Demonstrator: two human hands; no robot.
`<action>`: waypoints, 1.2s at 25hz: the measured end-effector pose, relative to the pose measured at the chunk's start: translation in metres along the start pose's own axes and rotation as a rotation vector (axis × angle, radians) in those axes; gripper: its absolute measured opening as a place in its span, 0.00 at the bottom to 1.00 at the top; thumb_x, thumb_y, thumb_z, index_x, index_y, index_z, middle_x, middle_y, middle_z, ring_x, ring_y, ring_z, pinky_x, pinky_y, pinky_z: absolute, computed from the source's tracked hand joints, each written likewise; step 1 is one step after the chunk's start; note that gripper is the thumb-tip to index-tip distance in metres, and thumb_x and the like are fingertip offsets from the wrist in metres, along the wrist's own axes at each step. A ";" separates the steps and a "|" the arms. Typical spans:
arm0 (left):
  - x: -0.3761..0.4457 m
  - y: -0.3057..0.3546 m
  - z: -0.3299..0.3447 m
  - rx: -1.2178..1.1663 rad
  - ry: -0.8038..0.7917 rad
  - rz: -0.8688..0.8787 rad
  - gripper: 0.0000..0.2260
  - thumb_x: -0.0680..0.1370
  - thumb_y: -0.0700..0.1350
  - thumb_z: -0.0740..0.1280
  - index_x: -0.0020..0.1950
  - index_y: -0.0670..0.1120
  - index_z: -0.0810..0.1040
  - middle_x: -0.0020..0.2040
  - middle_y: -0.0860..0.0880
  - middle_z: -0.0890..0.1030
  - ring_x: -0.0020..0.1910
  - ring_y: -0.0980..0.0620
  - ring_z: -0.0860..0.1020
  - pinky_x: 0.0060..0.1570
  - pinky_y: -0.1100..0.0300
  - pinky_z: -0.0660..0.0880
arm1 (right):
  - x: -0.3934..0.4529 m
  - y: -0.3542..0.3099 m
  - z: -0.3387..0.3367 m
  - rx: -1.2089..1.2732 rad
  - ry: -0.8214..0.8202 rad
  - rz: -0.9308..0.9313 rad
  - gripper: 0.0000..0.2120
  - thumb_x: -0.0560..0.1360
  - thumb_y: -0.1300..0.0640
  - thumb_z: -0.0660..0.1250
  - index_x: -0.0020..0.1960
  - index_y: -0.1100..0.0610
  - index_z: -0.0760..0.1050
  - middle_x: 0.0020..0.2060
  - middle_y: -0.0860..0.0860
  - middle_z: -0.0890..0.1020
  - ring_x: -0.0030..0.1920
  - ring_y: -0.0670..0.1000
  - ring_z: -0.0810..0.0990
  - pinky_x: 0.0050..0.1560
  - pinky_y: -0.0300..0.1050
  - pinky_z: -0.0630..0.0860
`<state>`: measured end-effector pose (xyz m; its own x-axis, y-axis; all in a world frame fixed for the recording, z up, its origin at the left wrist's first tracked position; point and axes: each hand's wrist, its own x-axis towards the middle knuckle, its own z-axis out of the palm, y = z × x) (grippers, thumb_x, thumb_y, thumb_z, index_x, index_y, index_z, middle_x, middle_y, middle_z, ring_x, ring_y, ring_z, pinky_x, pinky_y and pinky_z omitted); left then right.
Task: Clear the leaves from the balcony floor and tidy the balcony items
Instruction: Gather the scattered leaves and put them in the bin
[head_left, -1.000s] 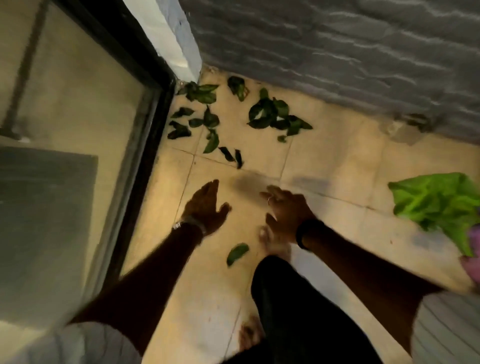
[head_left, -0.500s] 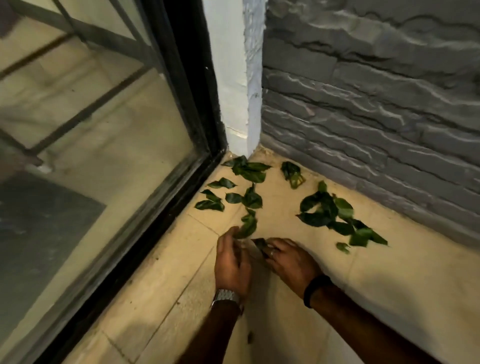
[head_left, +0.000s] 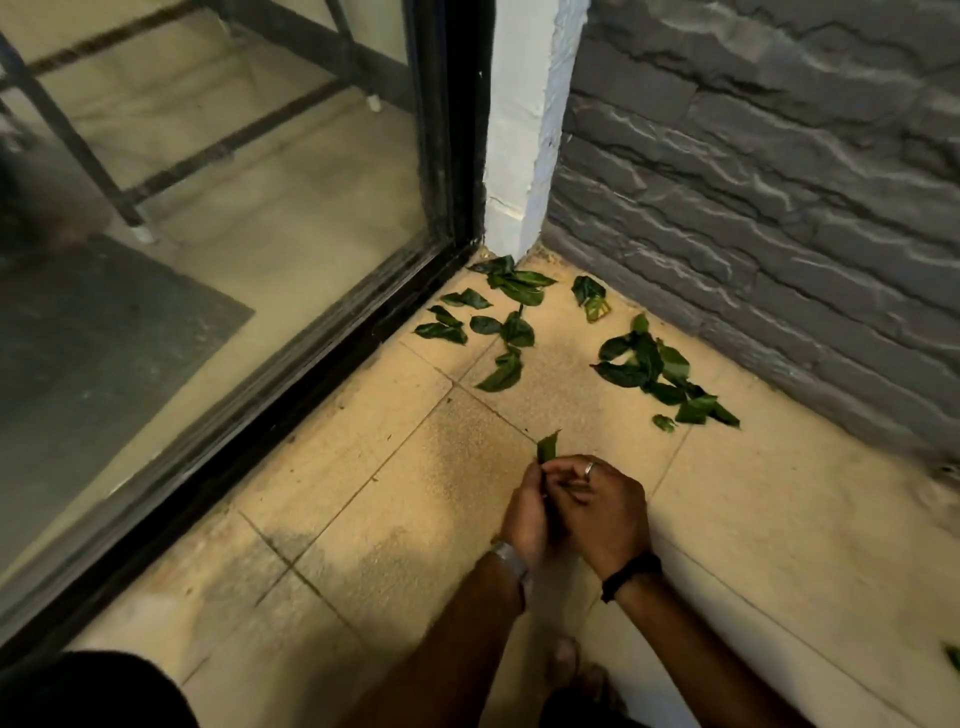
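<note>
Above the tiled floor (head_left: 441, 499), left hand (head_left: 524, 512) and right hand (head_left: 602, 512) together pinch one leaf (head_left: 547, 448).

Glass door (head_left: 208, 218) left, brick wall (head_left: 779, 182) right — corner boxed.

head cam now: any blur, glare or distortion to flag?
Head view: warm, dim light; hands slightly motion-blurred, the held leaf soft; scattered leaves fairly sharp; glass door hazy with faint reflections, no hard glare; wide-angle bends the door frame; shadow darkens the floor before the arms.
</note>
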<state>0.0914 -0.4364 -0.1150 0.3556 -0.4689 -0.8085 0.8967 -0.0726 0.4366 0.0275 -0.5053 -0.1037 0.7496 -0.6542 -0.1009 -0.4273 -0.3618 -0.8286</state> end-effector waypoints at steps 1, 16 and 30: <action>0.000 -0.008 -0.001 0.014 0.064 0.047 0.22 0.84 0.55 0.55 0.50 0.43 0.84 0.47 0.43 0.86 0.49 0.45 0.84 0.53 0.53 0.80 | -0.004 -0.003 0.003 -0.049 -0.025 -0.008 0.14 0.74 0.64 0.72 0.50 0.45 0.83 0.44 0.39 0.84 0.46 0.36 0.82 0.49 0.30 0.78; -0.015 0.032 -0.085 -0.020 0.375 0.284 0.12 0.81 0.40 0.59 0.42 0.43 0.80 0.28 0.50 0.74 0.24 0.53 0.69 0.24 0.64 0.66 | -0.074 0.003 0.058 0.100 -0.336 -0.089 0.11 0.75 0.56 0.73 0.56 0.48 0.81 0.51 0.41 0.83 0.51 0.41 0.82 0.52 0.42 0.81; -0.005 0.003 -0.040 0.204 0.203 0.200 0.19 0.83 0.53 0.59 0.42 0.44 0.81 0.33 0.46 0.80 0.33 0.48 0.76 0.32 0.61 0.72 | -0.023 0.002 -0.004 0.003 0.139 -0.179 0.09 0.69 0.58 0.78 0.44 0.45 0.83 0.44 0.38 0.82 0.49 0.41 0.80 0.50 0.33 0.76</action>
<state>0.1032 -0.3993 -0.1252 0.5828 -0.3085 -0.7518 0.7399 -0.1811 0.6479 0.0073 -0.4936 -0.1013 0.7364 -0.6649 0.1248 -0.2916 -0.4784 -0.8283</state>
